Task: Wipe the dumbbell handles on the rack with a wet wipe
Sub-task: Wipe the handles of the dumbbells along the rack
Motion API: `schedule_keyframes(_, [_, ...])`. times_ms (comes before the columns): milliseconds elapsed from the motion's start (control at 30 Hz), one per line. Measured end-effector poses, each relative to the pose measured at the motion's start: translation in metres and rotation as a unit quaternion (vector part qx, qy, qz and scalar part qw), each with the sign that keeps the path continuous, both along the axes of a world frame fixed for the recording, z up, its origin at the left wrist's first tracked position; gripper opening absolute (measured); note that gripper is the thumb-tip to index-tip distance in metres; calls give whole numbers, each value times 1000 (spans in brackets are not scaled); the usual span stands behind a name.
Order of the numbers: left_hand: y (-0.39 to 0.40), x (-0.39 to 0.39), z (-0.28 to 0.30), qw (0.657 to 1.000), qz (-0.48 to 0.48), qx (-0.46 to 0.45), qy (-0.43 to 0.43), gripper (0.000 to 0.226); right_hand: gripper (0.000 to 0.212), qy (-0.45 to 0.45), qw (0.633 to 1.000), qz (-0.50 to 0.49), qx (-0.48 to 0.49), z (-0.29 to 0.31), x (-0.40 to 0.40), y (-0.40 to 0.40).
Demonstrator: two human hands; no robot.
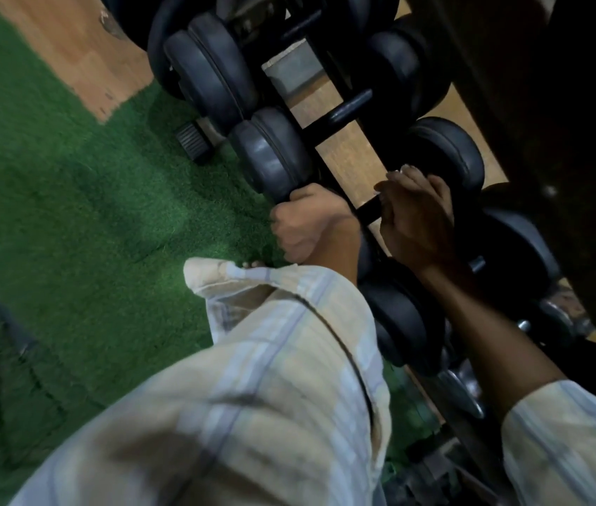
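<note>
Several black dumbbells lie in a row on a dark rack. My left hand (302, 222) is closed in a fist at the left end of one dumbbell, just below a round weight head (270, 151). A short stretch of that dumbbell's black handle (369, 210) shows between my hands. My right hand (418, 220) curls over the handle's right part, next to the right head (446, 151). A bit of white wet wipe (400, 172) peeks out at its fingertips. The rest of the wipe is hidden under the hand.
More dumbbells (212, 71) sit further up the rack and another (398, 319) lies under my right forearm. The rack's ribbed foot (190, 140) stands on green turf (81, 213). Wooden floor (70, 49) lies beyond. My striped sleeve (270, 359) fills the lower frame.
</note>
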State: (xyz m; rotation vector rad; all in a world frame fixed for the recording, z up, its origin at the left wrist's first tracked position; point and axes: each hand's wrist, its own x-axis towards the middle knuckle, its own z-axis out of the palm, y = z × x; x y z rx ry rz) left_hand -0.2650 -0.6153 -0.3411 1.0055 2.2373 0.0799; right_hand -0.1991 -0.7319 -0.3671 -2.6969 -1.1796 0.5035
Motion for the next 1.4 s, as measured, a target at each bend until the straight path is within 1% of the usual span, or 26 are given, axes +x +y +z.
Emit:
schedule_keyframes(67, [-1, 0, 1, 1000, -2, -2, 0, 36, 42, -12, 999, 22, -26, 2, -4, 4])
schedule_keyframes(133, [0, 0, 1, 1000, -2, -1, 0, 36, 41, -7, 999, 38, -28, 5, -7, 6])
schedule_keyframes(267, [-2, 0, -1, 1000, -3, 1, 8, 37, 47, 110, 993, 49, 12, 10, -5, 10])
schedule_keyframes(333, [-1, -1, 1, 1000, 2, 1, 3, 38, 47, 151, 987, 45, 34, 10, -5, 12])
schedule_keyframes(433, [-3, 0, 3, 1000, 0, -7, 5, 37, 36, 242, 965, -24, 94, 10, -9, 21])
schedule_keyframes(500, [2, -1, 4, 1000, 2, -5, 0, 36, 26, 257, 955, -78, 124, 6, -11, 31])
schedule_keyframes(567, [1, -6, 2, 1000, 12, -20, -14, 35, 25, 277, 941, -151, 122, 3, -11, 31])
schedule_keyframes(600, [3, -11, 1, 999, 10, -36, -25, 35, 26, 302, 923, -199, 133, 4, -11, 30])
schedule_keyframes(633, [5, -16, 2, 998, 7, -50, -33, 36, 26, 342, 891, -251, 160, 7, -10, 31])
schedule_keyframes(700, [11, -24, 2, 997, 1, -63, -40, 37, 23, 435, 800, -344, 228, 19, -8, 38])
schedule_keyframes(767, [13, -29, -1, 997, -2, -65, -36, 36, 20, 514, 705, -401, 278, 31, -4, 48])
schedule_keyframes(800, [15, -31, -3, 998, 2, -59, -31, 36, 21, 536, 680, -407, 290, 34, -1, 51])
schedule_keyframes(833, [17, -32, -5, 998, 13, -48, -26, 36, 20, 552, 668, -400, 299, 41, 1, 57])
schedule_keyframes(867, [21, -33, -7, 999, 26, -32, -22, 37, 19, 552, 679, -380, 300, 41, 3, 61])
schedule_keyframes(900, [27, -34, -9, 999, 39, -11, -20, 39, 16, 537, 702, -361, 297, 44, 4, 66])
schedule_keyframes(967, [44, -32, -11, 998, 47, 28, -19, 47, 10, 465, 772, -333, 278, 40, 6, 77])
schedule_keyframes(1000, [55, -30, -11, 998, 41, 46, -18, 52, 13, 417, 807, -319, 270, 36, 8, 82])
schedule_keyframes(1033, [66, -27, -12, 997, 30, 66, -16, 56, 20, 382, 832, -301, 269, 35, 8, 88])
schedule_keyframes(1067, [78, -23, -12, 996, 16, 85, -11, 59, 31, 350, 851, -288, 265, 32, 9, 95])
schedule_keyframes(1100, [90, -20, -13, 995, -2, 101, -4, 61, 42, 322, 867, -276, 261, 28, 10, 101])
schedule_keyframes(1133, [101, -15, -15, 994, -24, 110, 2, 62, 48, 317, 877, -251, 260, 27, 10, 108])
schedule_keyframes(1233, [119, -3, -20, 987, -97, 127, 16, 56, 43, 373, 882, -185, 220, 24, 0, 120])
schedule_keyframes(1267, [120, 0, -22, 983, -109, 142, 26, 52, 43, 362, 898, -156, 193, 23, -5, 121])
schedule_keyframes(1333, [118, 2, -25, 977, -119, 172, 48, 46, 35, 284, 945, -105, 124, 20, -5, 120])
schedule_keyframes(1367, [116, 2, -25, 975, -121, 181, 52, 44, 35, 262, 955, -101, 99, 20, -2, 118])
schedule_keyframes(1400, [115, 2, -25, 973, -125, 186, 53, 43, 43, 262, 956, -100, 90, 20, 1, 115])
